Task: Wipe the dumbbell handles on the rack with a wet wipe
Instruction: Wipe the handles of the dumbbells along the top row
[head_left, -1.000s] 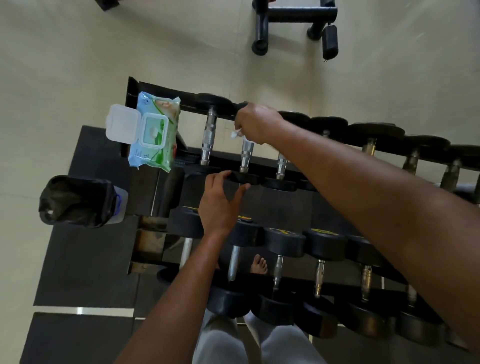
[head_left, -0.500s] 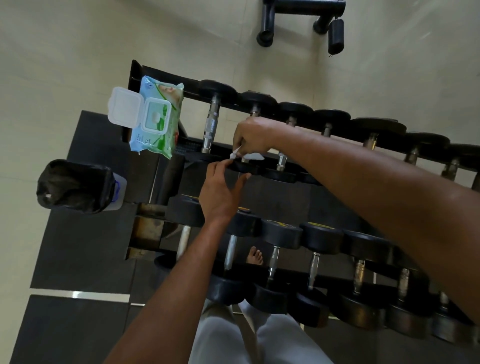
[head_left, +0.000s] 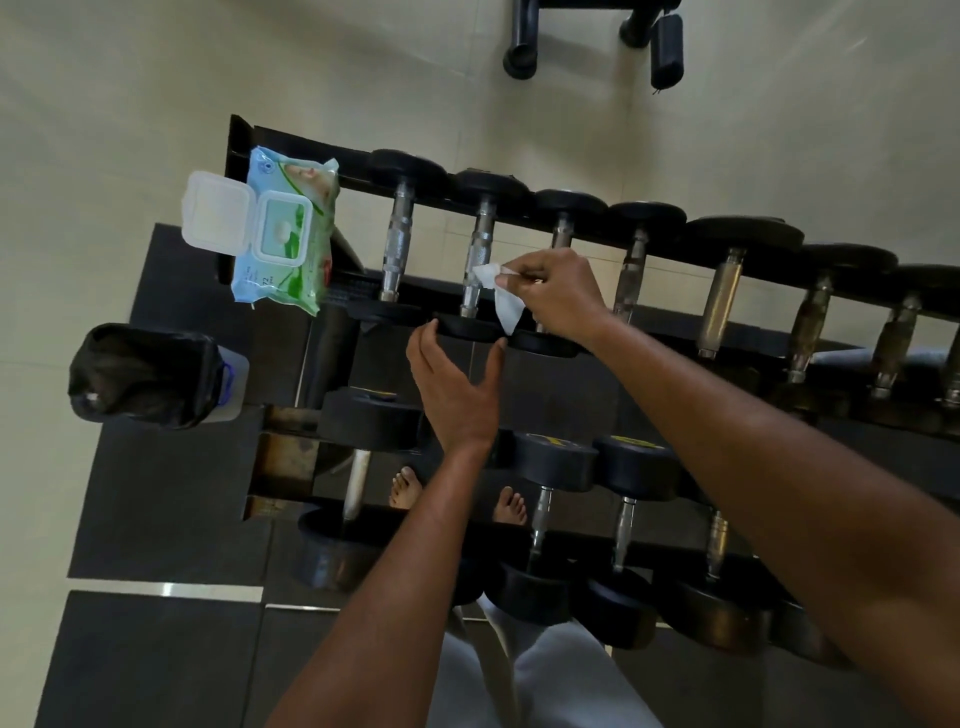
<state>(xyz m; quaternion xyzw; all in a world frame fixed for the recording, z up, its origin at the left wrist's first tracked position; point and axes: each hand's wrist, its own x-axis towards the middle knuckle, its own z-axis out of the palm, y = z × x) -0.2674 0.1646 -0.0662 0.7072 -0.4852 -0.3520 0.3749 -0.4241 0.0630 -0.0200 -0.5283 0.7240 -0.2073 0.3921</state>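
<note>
Pinching a crumpled wet wipe (head_left: 496, 291) against the second dumbbell handle (head_left: 477, 260) on the rack (head_left: 670, 244), the right hand (head_left: 558, 296) keeps only a fingertip grip. The left hand (head_left: 457, 387), fingers spread, braces that dumbbell's near head; the loose wipe could slip free or the dumbbell roll

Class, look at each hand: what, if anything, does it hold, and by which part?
The right hand pinches the wet wipe by its upper edge. The left hand holds nothing; its fingertips touch a dumbbell head.
</note>
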